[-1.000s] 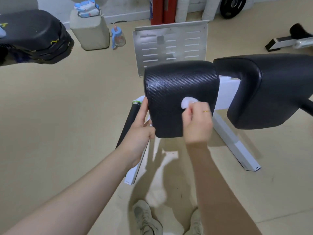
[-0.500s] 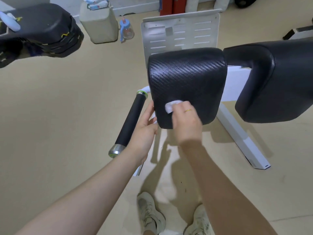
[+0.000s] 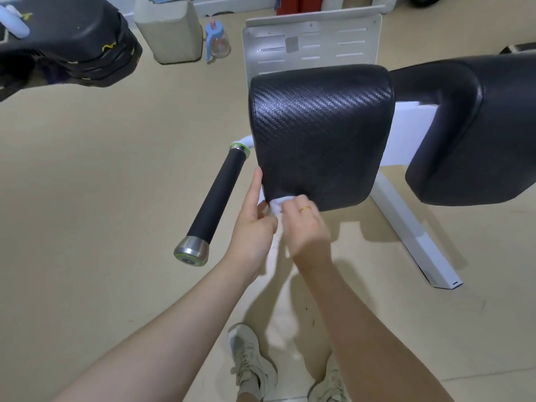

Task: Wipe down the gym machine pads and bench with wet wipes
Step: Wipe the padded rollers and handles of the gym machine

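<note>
Beige floor below, right hand (image 3: 307, 227) fingers (image 3: 301, 206) pinch wipe (image 3: 277, 205).

Bright, even light; wide-angle bending; edges perhaps slightly soft

Carbon-weave textured black vinyl, faintly glossy, on the near pad (image 3: 319, 132). Smooth black leatherette with soft sheen on the bench pad (image 3: 475, 126). Matt rubbery handle grip (image 3: 216, 195), brushed-metal end cap (image 3: 191, 252). White painted metal frame (image 3: 412, 227). Soft white wipe (image 3: 277, 204).

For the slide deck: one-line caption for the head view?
Right hand wipes the pad's lower edge with a wipe; left hand steadies it.
</note>
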Action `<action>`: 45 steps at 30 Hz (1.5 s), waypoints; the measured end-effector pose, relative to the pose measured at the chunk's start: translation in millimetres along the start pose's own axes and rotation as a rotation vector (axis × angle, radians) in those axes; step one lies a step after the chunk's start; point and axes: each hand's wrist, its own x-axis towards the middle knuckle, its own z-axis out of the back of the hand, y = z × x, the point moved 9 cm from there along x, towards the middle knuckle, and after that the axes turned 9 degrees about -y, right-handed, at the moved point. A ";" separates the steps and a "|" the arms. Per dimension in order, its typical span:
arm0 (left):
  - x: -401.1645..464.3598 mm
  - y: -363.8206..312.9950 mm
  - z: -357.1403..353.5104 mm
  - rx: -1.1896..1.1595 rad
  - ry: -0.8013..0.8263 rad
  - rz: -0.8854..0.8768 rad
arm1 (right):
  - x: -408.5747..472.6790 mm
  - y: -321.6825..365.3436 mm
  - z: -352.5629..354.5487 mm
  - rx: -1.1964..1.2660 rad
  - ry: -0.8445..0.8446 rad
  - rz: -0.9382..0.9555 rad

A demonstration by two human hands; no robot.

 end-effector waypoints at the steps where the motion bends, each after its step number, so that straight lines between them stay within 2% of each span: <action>1: -2.8 -1.4 -1.3 0.013 0.009 0.009 | 7.6 -12.9 9.3 0.030 0.030 -0.097; 3: -5.8 -3.9 -5.1 0.018 0.018 0.005 | 23.9 -49.4 41.9 0.006 -0.125 -0.287; 5: -6.9 -4.7 -7.6 0.034 0.019 -0.015 | 36.6 -65.1 70.4 -0.001 -0.308 -0.324; 6: -6.7 -4.9 -7.6 0.035 0.011 -0.027 | 35.8 -65.7 72.3 0.028 -0.330 -0.315; 11: -5.7 -4.8 -8.8 0.041 -0.066 -0.106 | -6.1 -31.9 14.7 0.075 -0.093 -0.199; 15: -5.7 -6.0 -13.6 0.049 -0.083 -0.138 | -20.4 -34.5 7.7 0.176 -0.092 -0.110; 17: -4.8 -5.8 -13.9 0.067 -0.090 -0.144 | -5.2 -60.2 36.2 0.127 -0.181 -0.247; 19: -4.9 -6.8 -13.2 0.082 -0.117 -0.151 | 4.5 -96.7 72.5 0.154 -0.377 -0.475; 21: -5.6 -8.0 -13.1 0.093 -0.146 -0.156 | 11.7 -115.7 91.8 0.204 -0.476 -0.570; 23: -6.5 -9.6 -13.8 0.095 -0.166 -0.166 | 14.3 -113.9 85.7 0.256 -0.416 -0.556; 27: -7.6 -11.9 -15.2 0.079 -0.185 -0.185 | -23.2 -74.7 2.4 0.223 0.081 -0.503; 29: -6.7 -10.9 -14.1 0.082 -0.175 -0.188 | -39.1 -56.2 -24.1 0.204 0.207 -0.434; 30: -5.8 -10.5 -13.7 0.085 -0.162 -0.192 | -37.7 -57.7 -21.1 0.211 0.181 -0.456; 31: -4.8 -10.2 -13.4 0.089 -0.151 -0.195 | -33.0 -64.2 -8.7 0.257 0.073 -0.488; 32: -4.8 -10.1 -13.1 0.096 -0.145 -0.194 | -28.8 -72.4 12.3 0.321 -0.087 -0.510; 34: -5.5 -11.4 -14.1 0.106 -0.150 -0.191 | -25.1 -90.5 65.7 0.295 -0.384 -0.523; 36: -6.6 -11.7 -16.6 0.100 -0.173 -0.178 | -22.6 -108.8 94.3 0.300 -0.501 -0.572; 38: -6.9 -10.7 -17.8 0.087 -0.190 -0.160 | -12.9 -114.2 103.6 0.302 -0.517 -0.583; 42: -6.3 -9.3 -16.1 0.101 -0.203 -0.165 | 1.4 -110.8 82.6 0.348 -0.394 -0.635; 45: -7.1 -10.4 -17.2 0.116 -0.194 -0.187 | -5.9 -93.0 43.7 0.378 -0.130 -0.666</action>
